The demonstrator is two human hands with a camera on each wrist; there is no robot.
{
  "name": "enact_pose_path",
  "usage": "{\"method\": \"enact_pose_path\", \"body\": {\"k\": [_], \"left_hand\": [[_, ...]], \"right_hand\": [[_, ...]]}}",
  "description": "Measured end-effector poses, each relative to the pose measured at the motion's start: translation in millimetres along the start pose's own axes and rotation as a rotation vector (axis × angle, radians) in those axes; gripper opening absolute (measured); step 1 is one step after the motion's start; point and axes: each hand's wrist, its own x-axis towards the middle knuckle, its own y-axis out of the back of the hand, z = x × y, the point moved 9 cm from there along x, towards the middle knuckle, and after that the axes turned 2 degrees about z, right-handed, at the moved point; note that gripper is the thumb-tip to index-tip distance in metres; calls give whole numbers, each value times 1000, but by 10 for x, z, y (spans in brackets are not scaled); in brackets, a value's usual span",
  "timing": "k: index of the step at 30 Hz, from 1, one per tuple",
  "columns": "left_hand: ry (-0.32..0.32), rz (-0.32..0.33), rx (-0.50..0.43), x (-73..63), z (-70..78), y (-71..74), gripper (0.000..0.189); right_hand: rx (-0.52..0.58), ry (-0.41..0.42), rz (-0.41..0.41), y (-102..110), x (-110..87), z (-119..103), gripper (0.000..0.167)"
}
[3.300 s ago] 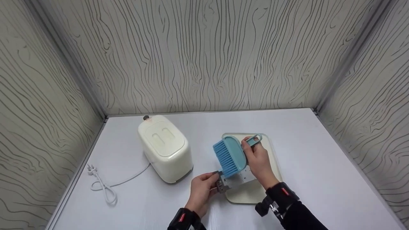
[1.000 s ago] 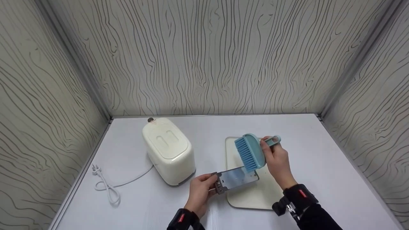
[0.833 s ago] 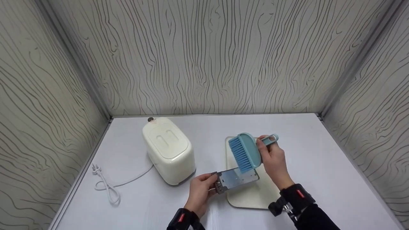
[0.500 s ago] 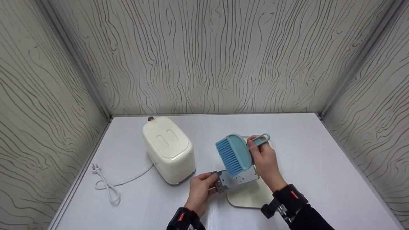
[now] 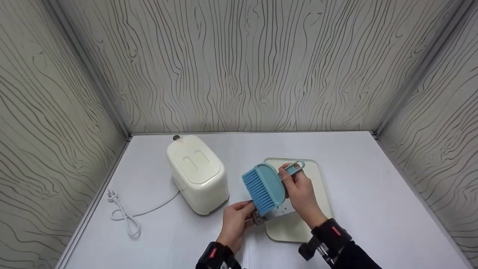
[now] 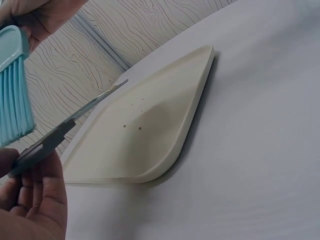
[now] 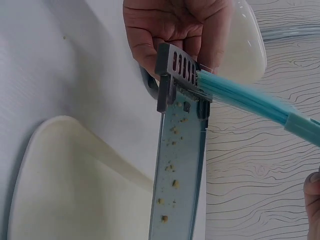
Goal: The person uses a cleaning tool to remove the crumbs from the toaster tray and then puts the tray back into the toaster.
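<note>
Item, your left hand (image 5: 234, 224): grip closed, fingers and thumb pinching the grey slotted end (image 7: 182, 65) of a flat metal plate (image 7: 177, 155). Plate held raised, reaching over the left part of a shallow cream tray (image 5: 289, 229); upper face scattered with brown and yellowish crumbs (image 7: 175, 183). Item, your right hand (image 5: 301, 194): grip closed round the handle of a light-blue brush (image 5: 272, 181), the looped handle end showing beyond your fingers. Blue bristles (image 5: 257, 192) angled down to the left, tips at the plate's slotted end; light contact or a slight gap, you cannot tell which. Item, cream tray: flat on the white surface (image 5: 377, 216), beneath your brush and right hand, a few dark specks (image 6: 140, 128) on its floor. Item, glossy cream appliance (image 5: 198, 175): upright to the left of the tray and well apart from it, two elongated recesses in its top. Item, white cord (image 5: 155, 207): running left from the appliance, looped near its pronged plug (image 5: 112, 196). Item, wood-grain panels (image 5: 239, 67): behind the surface and at both sides.
</note>
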Motion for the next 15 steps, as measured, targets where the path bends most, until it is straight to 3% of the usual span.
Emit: {"method": "enact_pose_path", "body": {"k": [15], "left_hand": [[32, 19, -21, 30, -41, 46, 33]], "right_hand": [[-4, -70, 2, 14, -30, 170, 25]]}}
